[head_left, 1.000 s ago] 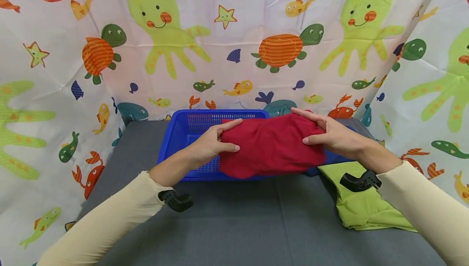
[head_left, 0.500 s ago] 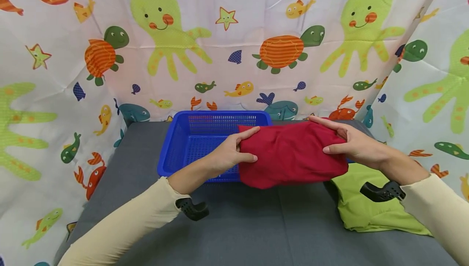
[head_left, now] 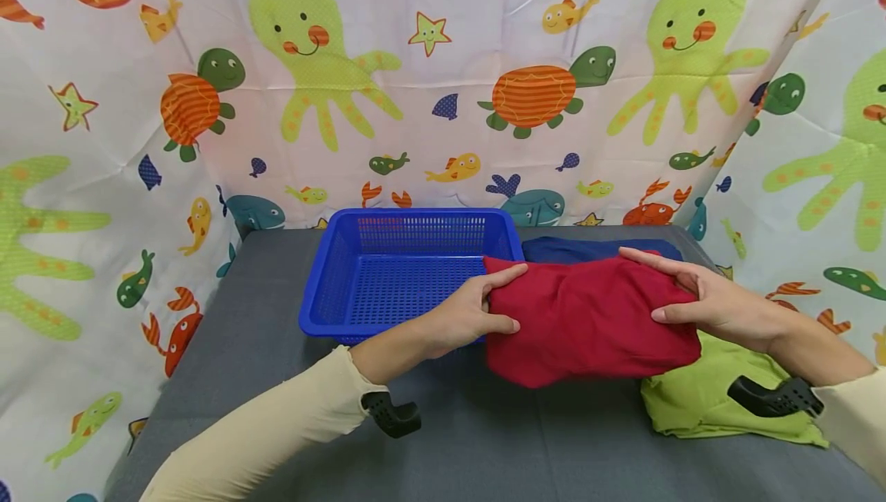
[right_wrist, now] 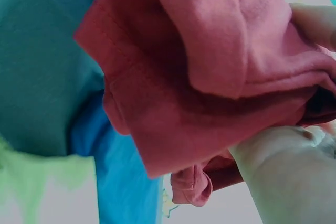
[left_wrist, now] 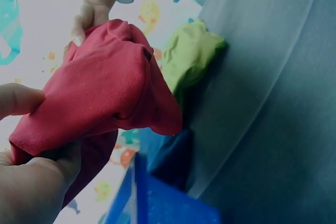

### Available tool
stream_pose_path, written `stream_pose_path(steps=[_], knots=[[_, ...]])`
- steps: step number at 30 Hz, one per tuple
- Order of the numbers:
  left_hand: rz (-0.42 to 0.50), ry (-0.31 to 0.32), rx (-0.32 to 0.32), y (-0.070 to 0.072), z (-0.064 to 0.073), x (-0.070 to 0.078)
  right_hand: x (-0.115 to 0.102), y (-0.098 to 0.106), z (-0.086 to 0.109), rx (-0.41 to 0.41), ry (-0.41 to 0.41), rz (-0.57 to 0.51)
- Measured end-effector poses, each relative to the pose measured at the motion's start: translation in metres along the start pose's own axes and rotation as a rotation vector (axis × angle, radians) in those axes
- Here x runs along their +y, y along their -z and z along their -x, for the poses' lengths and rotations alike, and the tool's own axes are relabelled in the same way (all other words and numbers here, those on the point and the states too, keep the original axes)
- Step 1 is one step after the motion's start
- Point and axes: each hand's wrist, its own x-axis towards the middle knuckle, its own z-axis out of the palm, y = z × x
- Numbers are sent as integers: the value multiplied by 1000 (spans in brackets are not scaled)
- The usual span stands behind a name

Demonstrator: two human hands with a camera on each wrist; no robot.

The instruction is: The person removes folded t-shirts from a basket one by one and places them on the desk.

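Observation:
Between both hands hangs a folded red garment (head_left: 588, 321), raised over the grey table. My left hand (head_left: 460, 317) pinches its left end, thumb in front and fingers behind. At the opposite end my right hand (head_left: 723, 310) grips it the same way. The left wrist view shows the red cloth (left_wrist: 100, 82) caught between thumb and fingers, its lower folds drooping. Stitched hems and loose layers of the cloth (right_wrist: 173, 93) fill the right wrist view. A blue plastic basket (head_left: 325, 279) stands behind and left of the garment, its inside bare.
A lime green folded cloth (head_left: 727, 402) lies on the table (head_left: 457, 440) at the right, partly under my right arm. Behind the red garment, a navy blue cloth (head_left: 588, 248) lies beside the basket. A curtain (head_left: 443, 64) with sea animals closes off the back and sides.
Both hands have carried the red garment right and toward me, away from over the basket. More of the basket's inside and the navy cloth now show.

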Motion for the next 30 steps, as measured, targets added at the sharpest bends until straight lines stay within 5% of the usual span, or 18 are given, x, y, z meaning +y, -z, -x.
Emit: stream_pose_path(steps=[10,19,30], knots=[[34,19,-10,-35,-10,-15,14,4,34,80,-81,85],[40,29,-54,-57,-14,-31,33,4,55,91,-134,27],[-51,25,-71,-70,-17,-57,57,4,69,-1,-183,-98]])
